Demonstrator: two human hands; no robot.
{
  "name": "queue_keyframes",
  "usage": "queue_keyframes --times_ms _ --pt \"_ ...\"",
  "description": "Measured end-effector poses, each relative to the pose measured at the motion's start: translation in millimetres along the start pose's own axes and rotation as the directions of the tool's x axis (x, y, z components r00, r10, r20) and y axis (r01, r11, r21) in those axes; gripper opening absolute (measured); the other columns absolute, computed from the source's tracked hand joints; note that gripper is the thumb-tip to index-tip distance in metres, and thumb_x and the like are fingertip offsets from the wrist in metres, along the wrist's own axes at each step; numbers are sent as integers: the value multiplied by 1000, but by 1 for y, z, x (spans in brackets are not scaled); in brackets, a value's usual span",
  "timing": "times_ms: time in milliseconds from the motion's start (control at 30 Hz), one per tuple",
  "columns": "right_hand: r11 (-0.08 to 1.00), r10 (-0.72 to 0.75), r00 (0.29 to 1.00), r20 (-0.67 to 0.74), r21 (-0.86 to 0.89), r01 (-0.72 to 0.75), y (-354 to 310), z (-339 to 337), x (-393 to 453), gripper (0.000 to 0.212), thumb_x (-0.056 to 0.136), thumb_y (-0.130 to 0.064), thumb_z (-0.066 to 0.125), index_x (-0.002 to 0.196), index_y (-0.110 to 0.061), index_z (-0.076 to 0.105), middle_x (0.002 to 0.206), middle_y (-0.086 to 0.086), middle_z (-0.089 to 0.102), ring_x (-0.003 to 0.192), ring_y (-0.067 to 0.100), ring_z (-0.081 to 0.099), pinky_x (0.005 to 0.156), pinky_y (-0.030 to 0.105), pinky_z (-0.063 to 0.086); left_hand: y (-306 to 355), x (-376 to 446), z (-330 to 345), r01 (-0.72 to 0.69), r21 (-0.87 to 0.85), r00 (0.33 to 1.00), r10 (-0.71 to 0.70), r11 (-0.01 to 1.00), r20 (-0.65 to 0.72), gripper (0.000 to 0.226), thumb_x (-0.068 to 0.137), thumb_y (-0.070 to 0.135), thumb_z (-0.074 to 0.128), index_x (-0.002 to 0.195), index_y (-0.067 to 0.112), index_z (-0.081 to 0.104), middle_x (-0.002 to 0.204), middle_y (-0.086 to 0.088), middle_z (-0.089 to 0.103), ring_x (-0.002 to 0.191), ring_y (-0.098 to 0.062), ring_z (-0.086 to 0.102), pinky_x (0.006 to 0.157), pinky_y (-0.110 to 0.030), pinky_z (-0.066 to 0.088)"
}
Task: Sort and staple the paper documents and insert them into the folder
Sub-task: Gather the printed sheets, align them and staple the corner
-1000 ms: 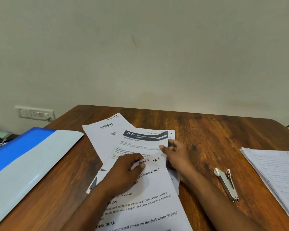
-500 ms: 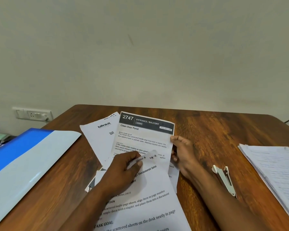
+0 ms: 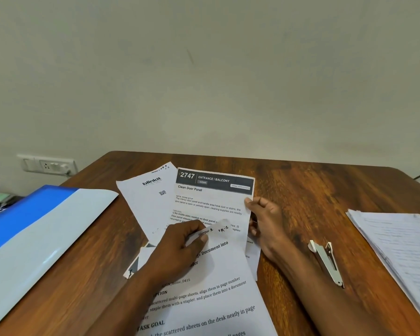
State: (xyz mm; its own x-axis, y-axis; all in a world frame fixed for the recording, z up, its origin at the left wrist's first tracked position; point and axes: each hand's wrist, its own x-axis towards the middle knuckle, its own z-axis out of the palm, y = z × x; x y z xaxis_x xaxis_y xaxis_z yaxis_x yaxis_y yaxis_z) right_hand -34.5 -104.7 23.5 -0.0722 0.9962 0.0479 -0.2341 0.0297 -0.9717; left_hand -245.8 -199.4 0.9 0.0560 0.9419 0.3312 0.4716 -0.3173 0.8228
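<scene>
White printed sheets fanned over the middle of the brown wooden surface (image 3: 301, 190). Topmost at the far end, a dark-banded page (image 3: 211, 202) headed "2747 ENTRANCE / BALCONY", pinched at its right edge by the right hand (image 3: 264, 221). Nearer, a task sheet (image 3: 204, 299) in bold serif type, its curled top corner gripped in the left hand (image 3: 177, 248), fingers (image 3: 192, 229) curled round it. Partly tucked beneath, a "blinkit" receipt (image 3: 148, 197). At left, a blue-and-white folder (image 3: 41, 234); at right, a metal stapler (image 3: 327, 260) beside another paper stack (image 3: 398, 251).
</scene>
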Motion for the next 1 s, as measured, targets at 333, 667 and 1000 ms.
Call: queue_keyframes --times_ms 333,667,1000 --pt "943 -325 930 -173 -129 306 4 -4 2 12 102 -16 63 108 -15 73 102 3 80 94 22 78 70 36 64 7 -5 -2 -26 -33 993 22 999 -114 29 105 15 61 75 18 60 59 9 57 53 -4 49 54 -26 39" --pt "858 -368 799 -475 157 489 -88 -33 -5 11 98 -12 69 101 -22 71 106 4 79 111 38 71 93 51 61 20 -11 -4 -59 -48 971 47 997 -236 23 104 15 62 89 29 71 80 19 75 70 -4 70 63 -12 47" --pt "952 -231 972 -38 195 234 -114 -58 -24 23 94 -14 70 116 -16 69 113 19 76 94 39 74 82 56 62 59 -18 -11 -142 -16 891 121 990 -437 16 96 26 58 89 23 71 80 11 76 70 -12 73 58 -21 50"
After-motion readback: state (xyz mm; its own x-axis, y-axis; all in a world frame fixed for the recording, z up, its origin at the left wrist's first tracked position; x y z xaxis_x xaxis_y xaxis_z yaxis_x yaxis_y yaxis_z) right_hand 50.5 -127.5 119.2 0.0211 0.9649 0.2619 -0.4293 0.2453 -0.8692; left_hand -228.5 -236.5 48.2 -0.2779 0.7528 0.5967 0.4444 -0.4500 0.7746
